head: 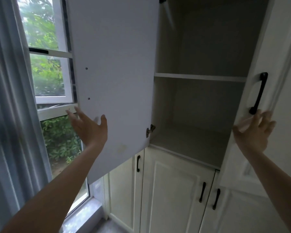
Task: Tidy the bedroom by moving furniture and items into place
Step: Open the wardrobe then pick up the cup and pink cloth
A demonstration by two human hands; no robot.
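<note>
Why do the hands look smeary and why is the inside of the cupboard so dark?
Head view: both the left hand and right hand are motion-blurred, the right one most, its fingertips ghosted. Daylight pours through the white-framed window, so the leaves outside look washed out, while the open white cupboard's interior sits in shadow behind its swung-out flat white door. The wide lens bends straight edges.

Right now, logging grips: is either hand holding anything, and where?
Nothing is gripped. The open left hand is at the white cupboard door; the right hand is open.

Both forearms bare (no sleeves, watch or rings visible), hands ungloved.
</note>
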